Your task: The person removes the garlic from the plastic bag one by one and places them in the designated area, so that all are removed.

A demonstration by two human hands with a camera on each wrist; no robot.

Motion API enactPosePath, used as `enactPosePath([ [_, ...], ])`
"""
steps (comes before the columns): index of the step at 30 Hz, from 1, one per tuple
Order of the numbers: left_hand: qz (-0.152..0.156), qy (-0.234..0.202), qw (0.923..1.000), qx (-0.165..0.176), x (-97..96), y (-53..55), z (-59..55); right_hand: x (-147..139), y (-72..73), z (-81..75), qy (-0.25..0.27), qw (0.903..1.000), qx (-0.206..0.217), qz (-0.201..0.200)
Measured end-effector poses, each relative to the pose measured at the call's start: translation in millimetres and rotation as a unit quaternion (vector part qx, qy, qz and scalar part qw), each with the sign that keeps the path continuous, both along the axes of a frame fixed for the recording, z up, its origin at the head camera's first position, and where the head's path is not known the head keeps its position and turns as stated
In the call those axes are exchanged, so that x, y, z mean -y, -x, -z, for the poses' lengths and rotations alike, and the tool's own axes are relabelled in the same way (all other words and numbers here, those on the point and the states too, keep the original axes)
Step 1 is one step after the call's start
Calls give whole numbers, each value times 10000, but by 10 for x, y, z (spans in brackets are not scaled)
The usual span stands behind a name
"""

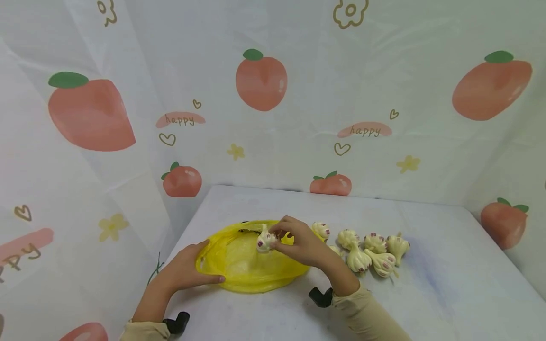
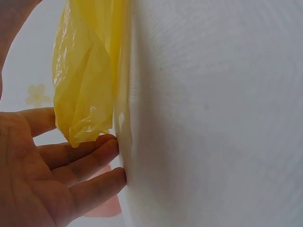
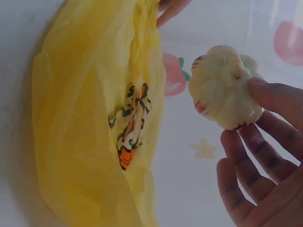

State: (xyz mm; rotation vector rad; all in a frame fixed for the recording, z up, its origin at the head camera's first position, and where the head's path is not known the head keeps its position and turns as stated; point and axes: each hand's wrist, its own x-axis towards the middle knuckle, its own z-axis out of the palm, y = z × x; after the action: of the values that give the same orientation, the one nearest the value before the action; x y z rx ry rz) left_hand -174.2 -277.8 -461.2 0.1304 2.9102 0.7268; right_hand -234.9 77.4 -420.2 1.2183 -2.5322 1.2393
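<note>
A yellow plastic bag [image 1: 256,279] lies on the table with its mouth spread wide. My left hand [image 1: 185,267] is at the bag's left side, thumb stretched along the near rim. In the left wrist view, its fingers [image 2: 90,163] extend loosely beside the hanging yellow plastic, tips close to the tabletop. Above the bag's opening, my right hand [image 1: 303,244] pinches a garlic bulb [image 1: 265,240] between thumb and fingers. The right wrist view shows this bulb [image 3: 225,87] whole, cream with purple streaks, apart from the bag. Dark and orange print shows on the bag [image 3: 80,118].
Several more garlic bulbs [image 1: 358,259] lie grouped on the white table [image 1: 443,279], right of the bag. One bulb [image 1: 321,230] is partly behind my right hand. A fruit-printed white curtain [image 1: 298,142] stands behind and at the sides.
</note>
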Motion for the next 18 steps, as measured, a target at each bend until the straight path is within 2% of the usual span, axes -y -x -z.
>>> enactPosePath([
  [11,112,-16,9999,-99,21,17,14,-272,-84,-83,98,9997,-167,112],
  [18,64,-22,10000,-22,2,7,-3,-466,-134,-59,178,9990,-370,162],
])
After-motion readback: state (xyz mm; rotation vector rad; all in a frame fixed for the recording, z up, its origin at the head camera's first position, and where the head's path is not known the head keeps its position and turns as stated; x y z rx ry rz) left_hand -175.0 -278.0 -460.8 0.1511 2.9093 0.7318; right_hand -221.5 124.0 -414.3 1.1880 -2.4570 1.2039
